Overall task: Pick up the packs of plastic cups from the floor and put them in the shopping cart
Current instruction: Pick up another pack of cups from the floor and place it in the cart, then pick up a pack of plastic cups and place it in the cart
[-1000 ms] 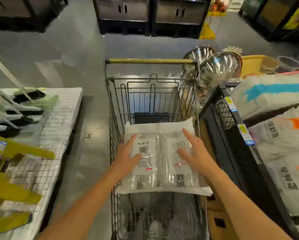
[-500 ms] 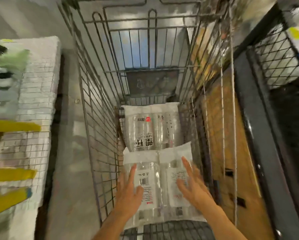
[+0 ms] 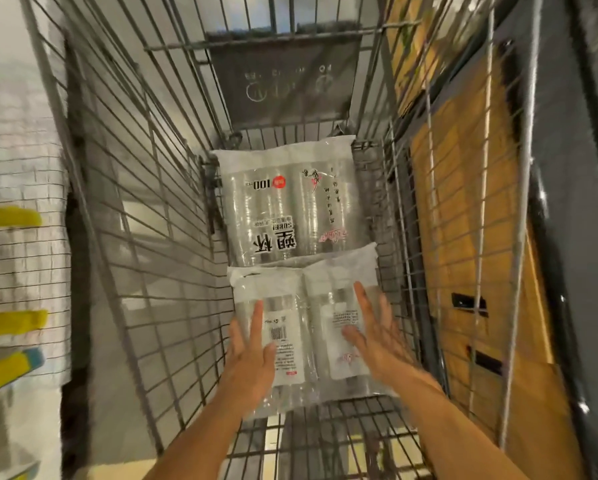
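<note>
Packs of plastic cups lie inside the wire shopping cart (image 3: pixel 159 209), which fills most of the view from above; its grid walls slope down to a narrow mesh floor. At the far end of the basket a dark plastic panel (image 3: pixel 283 77) with faint printing stands against the wire. Outside the cart's right wall are brown cardboard boxes (image 3: pixel 463 209) and a dark upright frame (image 3: pixel 560 209). On the left, a white wire-grid shelf (image 3: pixel 16 258) carries yellow items (image 3: pixel 10 320), blurred.

The far pack (image 3: pixel 290 202) lies flat on the cart floor against the far end, its clear wrapper showing two stacks of cups side by side, with black lettering and a red dot printed on it. The near pack (image 3: pixel 311 327) lies just in front of it, its white sealed edge overlapping the far pack's near edge; a barcode label and a second printed label face up.

Both hands rest on the near pack with fingers spread and straight, nothing pinched. The left hand (image 3: pixel 252 358) lies flat along the pack's left side beside the barcode. The right hand (image 3: pixel 377 337), somewhat blurred, covers the pack's right side next to the cart wall.
</note>
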{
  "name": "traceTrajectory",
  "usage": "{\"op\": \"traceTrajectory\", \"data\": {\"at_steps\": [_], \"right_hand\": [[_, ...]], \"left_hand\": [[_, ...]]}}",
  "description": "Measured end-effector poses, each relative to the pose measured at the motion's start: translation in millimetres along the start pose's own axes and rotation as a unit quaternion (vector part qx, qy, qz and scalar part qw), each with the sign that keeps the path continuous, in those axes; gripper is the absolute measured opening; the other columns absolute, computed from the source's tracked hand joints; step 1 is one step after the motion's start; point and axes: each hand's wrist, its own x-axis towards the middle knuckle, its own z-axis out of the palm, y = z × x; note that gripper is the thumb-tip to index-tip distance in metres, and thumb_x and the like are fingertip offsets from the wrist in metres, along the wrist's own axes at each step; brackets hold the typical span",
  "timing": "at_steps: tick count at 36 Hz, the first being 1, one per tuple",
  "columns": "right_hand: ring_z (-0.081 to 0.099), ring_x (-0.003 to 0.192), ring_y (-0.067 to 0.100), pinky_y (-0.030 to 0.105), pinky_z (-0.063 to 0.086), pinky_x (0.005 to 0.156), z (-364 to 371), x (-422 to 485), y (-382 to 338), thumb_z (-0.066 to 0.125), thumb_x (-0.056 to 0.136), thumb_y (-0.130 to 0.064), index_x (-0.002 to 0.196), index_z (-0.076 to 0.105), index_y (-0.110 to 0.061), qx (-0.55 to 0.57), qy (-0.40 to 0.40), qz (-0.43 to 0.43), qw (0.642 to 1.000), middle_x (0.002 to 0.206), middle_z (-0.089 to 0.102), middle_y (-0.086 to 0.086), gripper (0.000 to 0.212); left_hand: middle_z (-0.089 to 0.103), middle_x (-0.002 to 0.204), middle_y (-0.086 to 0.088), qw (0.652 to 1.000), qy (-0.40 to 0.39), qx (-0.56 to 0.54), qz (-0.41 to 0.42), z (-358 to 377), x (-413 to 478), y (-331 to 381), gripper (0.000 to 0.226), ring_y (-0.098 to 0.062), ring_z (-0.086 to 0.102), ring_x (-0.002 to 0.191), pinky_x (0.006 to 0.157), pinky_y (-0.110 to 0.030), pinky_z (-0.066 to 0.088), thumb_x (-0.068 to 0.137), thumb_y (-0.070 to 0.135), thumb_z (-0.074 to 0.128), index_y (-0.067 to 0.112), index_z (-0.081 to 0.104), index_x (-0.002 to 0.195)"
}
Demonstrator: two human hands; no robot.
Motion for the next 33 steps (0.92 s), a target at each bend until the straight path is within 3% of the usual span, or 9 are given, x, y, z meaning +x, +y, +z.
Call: {"op": "traceTrajectory", "data": {"at_steps": [4,7,11,16,22,28,30,33], "right_hand": [[-0.014,0.153,0.023,0.045,0.003,0.122,-9.9,-9.3,-14.8,0.041,0.102,-0.051,0.135,-0.020,-0.072,-0.067,-0.012,0.010,0.998,0.165,-0.024,-0.004,0.073],[0.011,0.152,0.038,0.053,0.022,0.119,-33.7,-23.4,-39.5,0.038,0.103,-0.050,0.147,-0.017,-0.058,-0.137,-0.032,0.005,0.990,0.168,0.001,0.010,0.071],[0.037,0.139,0.035,0.049,0.039,0.108,-96.9,-42.4,-94.9,0.042,0.101,-0.049,0.159,0.007,-0.027,-0.193,-0.006,-0.034,0.981,0.157,0.032,0.013,0.071],[0.058,0.116,0.034,0.044,0.050,0.092,-180.5,-94.8,-183.1,0.044,0.102,-0.036,0.144,0.040,-0.011,-0.234,0.084,-0.119,0.961,0.130,0.059,0.015,0.048],[0.061,0.104,0.029,0.040,0.051,0.077,-259.1,-175.7,-262.0,0.045,0.103,-0.037,0.139,0.047,-0.016,-0.278,0.152,-0.175,0.932,0.119,0.063,0.008,0.042],[0.063,0.106,0.033,0.047,0.054,0.086,-318.1,-250.5,-304.4,0.047,0.099,-0.038,0.129,0.055,-0.017,-0.273,0.229,-0.177,0.917,0.117,0.066,0.009,0.038],[0.063,0.105,0.033,0.046,0.053,0.085,-330.6,-274.5,-310.6,0.046,0.098,-0.038,0.120,0.059,-0.017,-0.269,0.265,-0.176,0.909,0.113,0.067,0.009,0.033],[0.061,0.108,0.033,0.041,0.050,0.088,-338.8,-317.7,-312.7,0.045,0.099,-0.037,0.121,0.060,-0.015,-0.246,0.314,-0.153,0.904,0.117,0.067,0.010,0.035]], "left_hand": [[-0.022,0.164,-0.003,1.000,0.010,0.008,-0.016,-14.5,-5.2,16.2,0.080,-0.032,0.001,0.153,0.118,-0.054,0.026,0.100,0.029,0.052,0.058,-0.004,0.150],[-0.023,0.163,-0.006,0.998,0.005,0.059,-0.015,-41.5,-10.1,43.8,0.074,-0.032,-0.005,0.153,0.122,-0.050,0.019,0.097,0.036,0.053,0.042,0.010,0.157],[0.024,0.161,-0.011,0.991,0.028,0.104,0.077,-103.4,-26.0,108.2,0.066,-0.031,0.026,0.146,0.117,-0.047,0.031,0.092,0.042,0.047,0.026,0.031,0.154],[0.052,0.142,-0.007,0.965,0.043,0.181,0.186,-193.0,-81.6,206.4,0.047,-0.025,0.051,0.128,0.108,-0.041,0.042,0.093,0.028,0.056,0.019,0.052,0.139],[0.052,0.138,-0.009,0.911,0.102,0.299,0.266,-270.5,-166.7,291.7,0.054,-0.031,0.056,0.119,0.099,-0.048,0.048,0.093,0.042,0.049,0.022,0.046,0.143],[0.051,0.141,-0.011,0.872,0.125,0.330,0.338,-316.0,-233.3,360.7,0.052,-0.031,0.053,0.123,0.102,-0.049,0.046,0.096,0.041,0.048,0.020,0.046,0.143],[0.045,0.148,-0.011,0.856,0.126,0.342,0.366,-325.7,-252.2,381.6,0.058,-0.032,0.047,0.132,0.108,-0.050,0.041,0.097,0.044,0.047,0.021,0.039,0.149],[0.048,0.146,-0.010,0.823,0.133,0.361,0.417,-331.7,-276.1,406.7,0.058,-0.031,0.049,0.130,0.105,-0.049,0.044,0.095,0.046,0.048,0.021,0.042,0.147]]}}
